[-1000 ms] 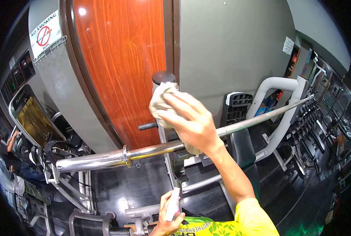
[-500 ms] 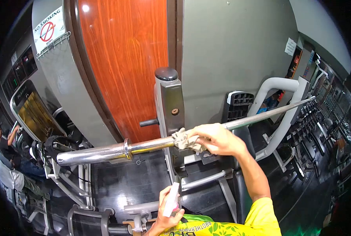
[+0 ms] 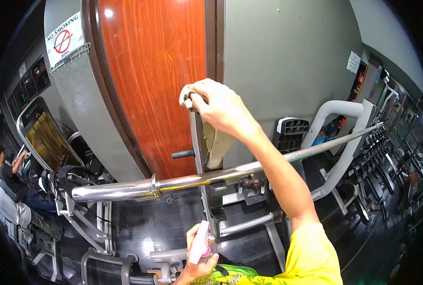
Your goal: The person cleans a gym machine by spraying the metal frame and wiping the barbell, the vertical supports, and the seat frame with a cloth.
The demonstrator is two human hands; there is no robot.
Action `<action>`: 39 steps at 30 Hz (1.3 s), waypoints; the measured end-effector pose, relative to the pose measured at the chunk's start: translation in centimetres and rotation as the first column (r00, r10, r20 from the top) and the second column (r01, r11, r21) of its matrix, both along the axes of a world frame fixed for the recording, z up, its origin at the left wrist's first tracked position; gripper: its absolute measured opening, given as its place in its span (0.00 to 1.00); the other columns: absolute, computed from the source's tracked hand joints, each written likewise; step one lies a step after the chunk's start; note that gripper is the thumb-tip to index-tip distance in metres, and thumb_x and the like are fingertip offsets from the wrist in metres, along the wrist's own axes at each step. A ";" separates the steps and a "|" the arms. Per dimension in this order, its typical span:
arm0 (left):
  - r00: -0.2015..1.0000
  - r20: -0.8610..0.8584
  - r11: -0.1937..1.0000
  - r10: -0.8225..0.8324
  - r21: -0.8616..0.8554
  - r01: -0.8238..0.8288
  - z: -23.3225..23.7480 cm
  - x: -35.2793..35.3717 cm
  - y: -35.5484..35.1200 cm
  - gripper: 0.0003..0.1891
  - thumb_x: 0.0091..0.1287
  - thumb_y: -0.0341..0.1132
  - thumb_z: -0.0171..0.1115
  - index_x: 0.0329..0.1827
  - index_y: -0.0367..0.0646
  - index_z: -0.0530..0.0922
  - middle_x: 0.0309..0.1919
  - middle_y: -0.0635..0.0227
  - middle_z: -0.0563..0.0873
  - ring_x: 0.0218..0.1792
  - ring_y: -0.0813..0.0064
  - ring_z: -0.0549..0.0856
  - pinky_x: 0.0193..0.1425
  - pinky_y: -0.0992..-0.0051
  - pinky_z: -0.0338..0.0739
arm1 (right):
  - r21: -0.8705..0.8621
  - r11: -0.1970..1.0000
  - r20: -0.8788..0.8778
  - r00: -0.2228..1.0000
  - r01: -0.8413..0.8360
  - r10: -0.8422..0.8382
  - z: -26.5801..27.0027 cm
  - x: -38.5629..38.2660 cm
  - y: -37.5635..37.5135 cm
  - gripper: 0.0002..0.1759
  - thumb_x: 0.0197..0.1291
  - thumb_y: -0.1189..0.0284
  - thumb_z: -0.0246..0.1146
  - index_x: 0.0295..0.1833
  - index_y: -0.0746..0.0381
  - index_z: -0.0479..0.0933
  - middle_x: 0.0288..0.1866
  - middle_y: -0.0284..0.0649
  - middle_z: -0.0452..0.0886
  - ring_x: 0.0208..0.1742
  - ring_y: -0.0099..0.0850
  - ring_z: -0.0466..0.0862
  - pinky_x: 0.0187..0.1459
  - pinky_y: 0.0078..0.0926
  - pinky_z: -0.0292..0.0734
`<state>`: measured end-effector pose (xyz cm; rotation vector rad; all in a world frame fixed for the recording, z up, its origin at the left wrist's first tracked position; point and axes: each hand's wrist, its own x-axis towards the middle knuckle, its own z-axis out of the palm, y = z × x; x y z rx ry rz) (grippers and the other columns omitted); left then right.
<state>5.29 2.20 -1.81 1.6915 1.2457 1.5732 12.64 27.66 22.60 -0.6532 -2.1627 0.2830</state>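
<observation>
Right hand: raised high on a stretched arm, fingers curled down and clamped over a cloth at the top end of the upright post, back of the hand toward the camera.
Cloth: pale beige, bunched under the right palm at the post's cap, with one loose tail hanging down the right face of the post and ending just above the barbell.
Upright post: grey metal, vertical, in front of the wooden door's edge. Top hidden by hand and cloth, with a short black peg jutting left at mid height.
Left hand: low, near the bottom edge and close to the chest, fingers wrapped tight round a spray bottle.
Spray bottle: white with a touch of pink low down, held roughly upright with a slight tilt, well below the barbell and well apart from the cloth.
Barbell: chrome, lying across from lower left to upper right, crossing the post and passing under the right forearm.
Wooden door: glossy reddish-brown in a dark frame, behind the post.
No-smoking sign: white, on the grey wall left of the door.
Curved white frame: at the right, near the barbell's far end.
Another person: seated at far left among machines, well apart from both hands.
Yellow sleeve: on the right upper arm, at bottom right.
</observation>
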 end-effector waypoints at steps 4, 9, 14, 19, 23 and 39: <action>0.999 -0.048 0.999 0.014 0.045 -0.012 -0.3 0.3 0.3 0.39 0.46 0.26 0.66 0.67 0.31 0.65 0.63 0.48 0.63 0.50 0.65 0.78 0.53 0.67 0.74 | -0.170 0.981 0.252 0.967 0.094 -0.049 2.2 -1.5 4.8 0.19 0.62 0.60 0.53 0.51 0.58 0.81 0.42 0.49 0.84 0.43 0.46 0.83 0.48 0.36 0.77; 1.000 -0.016 0.999 0.018 0.051 -0.017 -1.1 0.7 0.5 0.39 0.46 0.27 0.67 0.66 0.31 0.65 0.63 0.48 0.64 0.48 0.65 0.79 0.53 0.67 0.74 | -0.219 0.960 0.279 0.954 0.175 -0.110 1.5 -3.4 10.3 0.18 0.60 0.60 0.55 0.50 0.53 0.82 0.46 0.45 0.84 0.47 0.43 0.84 0.51 0.37 0.77; 0.998 0.064 1.000 -0.003 0.025 0.002 -1.7 1.0 -0.1 0.38 0.48 0.25 0.67 0.66 0.31 0.65 0.62 0.48 0.66 0.48 0.65 0.79 0.53 0.67 0.74 | -0.176 0.896 0.279 0.894 0.407 -0.351 0.6 -2.3 13.0 0.17 0.62 0.59 0.55 0.49 0.54 0.83 0.47 0.44 0.85 0.49 0.42 0.84 0.52 0.36 0.79; 0.990 0.131 0.999 -0.050 -0.002 0.050 -2.0 1.1 -0.3 0.36 0.50 0.24 0.66 0.66 0.30 0.65 0.58 0.50 0.73 0.48 0.65 0.80 0.54 0.67 0.74 | -0.124 0.991 -0.538 0.843 -0.044 -0.030 1.8 -0.4 10.1 0.17 0.67 0.60 0.53 0.51 0.57 0.80 0.45 0.46 0.85 0.47 0.40 0.85 0.50 0.35 0.77; 0.975 0.208 0.996 -0.075 -0.034 0.084 -1.6 1.4 -0.3 0.35 0.53 0.24 0.65 0.67 0.29 0.63 0.56 0.51 0.77 0.50 0.66 0.80 0.56 0.67 0.74 | 0.006 0.989 0.061 0.988 -0.146 0.145 3.0 -0.4 2.6 0.16 0.63 0.64 0.54 0.50 0.59 0.81 0.44 0.47 0.84 0.46 0.38 0.83 0.51 0.33 0.76; 0.978 0.105 0.982 -0.179 -0.040 0.184 -4.0 0.8 -1.9 0.31 0.53 0.23 0.65 0.62 0.29 0.67 0.37 0.57 0.84 0.43 0.65 0.85 0.52 0.67 0.77 | -0.104 0.981 0.229 0.956 -0.165 0.185 2.7 -0.2 8.0 0.18 0.66 0.59 0.55 0.52 0.57 0.80 0.37 0.40 0.84 0.35 0.32 0.79 0.43 0.29 0.75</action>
